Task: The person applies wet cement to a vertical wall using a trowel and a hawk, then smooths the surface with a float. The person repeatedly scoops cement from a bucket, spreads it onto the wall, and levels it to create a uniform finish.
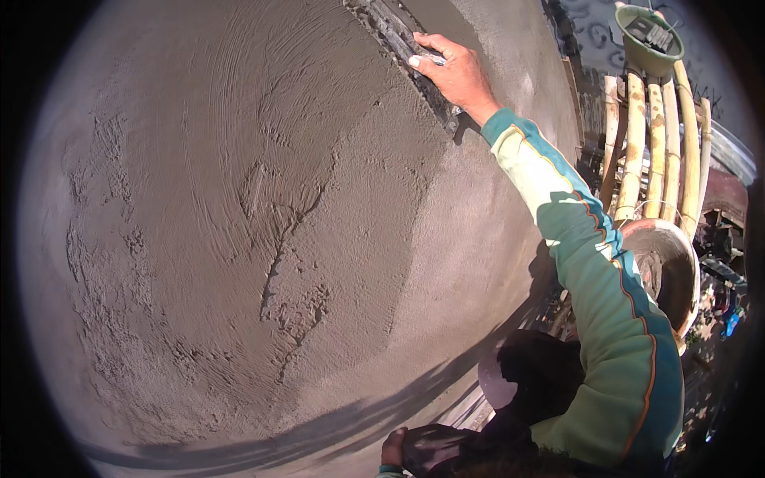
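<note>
My right hand [456, 76] is closed around a long, mortar-caked plastering float [390, 36] at the top of the view. The float lies tilted against a grey wall [470, 215], and its upper end runs out of the picture. Wet mortar [215, 159] covers much of the wall, with curved stroke marks, rough patches and a ragged ridge down the middle. Only a small part of my left hand [393, 448] shows at the lower edge, beside a dark rounded shape [434, 450]. Its fingers are mostly hidden.
To the right, several bamboo poles [655, 151] lie side by side. A green bucket [652, 48] with a grey block-like thing inside stands at their far end. Closer to me is a round, mortar-stained basin [684, 275], partly behind my right sleeve. Rubble [721, 247] litters the ground beyond.
</note>
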Available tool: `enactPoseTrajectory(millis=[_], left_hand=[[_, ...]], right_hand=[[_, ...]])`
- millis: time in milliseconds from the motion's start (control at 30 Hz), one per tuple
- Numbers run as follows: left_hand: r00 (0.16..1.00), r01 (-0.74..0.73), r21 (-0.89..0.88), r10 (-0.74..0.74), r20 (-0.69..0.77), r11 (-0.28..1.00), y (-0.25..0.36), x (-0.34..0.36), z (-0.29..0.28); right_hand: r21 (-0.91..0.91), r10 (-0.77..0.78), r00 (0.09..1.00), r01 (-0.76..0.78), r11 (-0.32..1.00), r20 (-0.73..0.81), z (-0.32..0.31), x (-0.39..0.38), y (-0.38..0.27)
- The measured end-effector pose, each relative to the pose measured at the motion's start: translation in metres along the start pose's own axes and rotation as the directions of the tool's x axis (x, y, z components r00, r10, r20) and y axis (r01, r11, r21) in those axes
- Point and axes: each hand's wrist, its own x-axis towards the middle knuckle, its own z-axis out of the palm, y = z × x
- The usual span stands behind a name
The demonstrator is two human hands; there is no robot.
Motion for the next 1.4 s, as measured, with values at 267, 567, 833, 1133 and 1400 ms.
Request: enactPoseTrajectory(millis=[267, 567, 833, 1133, 1400], left_hand=[[1.0, -0.011, 0.018, 0.012, -0.015, 1.0, 0.044, 0.018, -0.005], [0.995, 0.073, -0.13, -0.082, -0.06, 0.989, 0.048, -0.009, -0.002], [0.993, -0.1, -0.209, 0.085, -0.077, 0.973, 0.043, -0.01, 0.005], [0.996, -0.047, -0.312, 0.021, -0.086, 0.949, 0.081, -0.039, -0.001], [0.991, -0.08, -0.257, 0.049, -0.125, 0.963, 0.042, -0.035, 0.006]], right_hand=[[0.137, 0.867, 0.493, -0.856, 0.498, -0.074, -0.077, -0.057, 0.252], [0.328, 0.306, 0.828, -0.486, 0.81, 0.471, -0.054, 0.01, 0.048], [0.337, -0.183, 0.846, 0.005, 0.942, 0.5, -0.003, -0.137, -0.1], [0.314, -0.735, 0.464, 0.693, 0.649, 0.494, 0.034, -0.377, -0.182], [-0.083, -0.526, 0.84, 0.539, 0.838, 0.131, 0.057, -0.159, -0.236]])
